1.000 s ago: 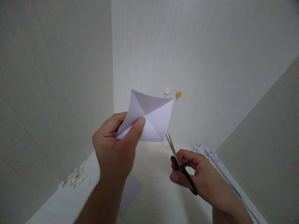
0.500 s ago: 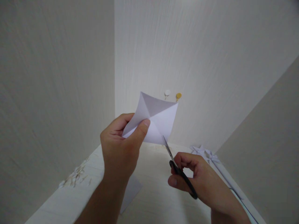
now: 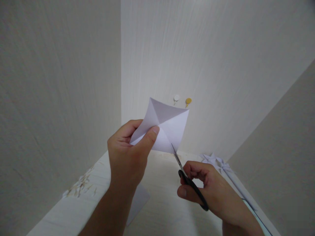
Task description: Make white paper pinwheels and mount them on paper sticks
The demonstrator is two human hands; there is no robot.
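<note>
On the left side, scraps [image 3: 78,187] lie in a loose heap on the counter [image 3: 164,203]. Next comes the left hand [image 3: 129,155], which pinches the paper [image 3: 169,126] with the thumb on top, close to the centre where the creases meet; its other fingers are mostly hidden behind. The paper is therefore in the air, above the counter, slightly curved and without support on its right half. Lower down, partly behind the left forearm, a flat sheet [image 3: 139,201] lies on the counter. The scissors [image 3: 189,181] are at the near right corner of the paper, with one blade seen over it, along the diagonal crease. If the other blade is under the paper, or if the cut is already begun, I cannot tell. The right hand [image 3: 200,185] has its fingers closed around the black handles. In my judgement, the free corner could bend or slide away, because nothing holds it; then the cut would leave the crease. Also, closing the blades too far could cut through the centre and come near the left thumb. At the right, folded pieces [image 3: 216,162] rest well apart from the blades.
</note>
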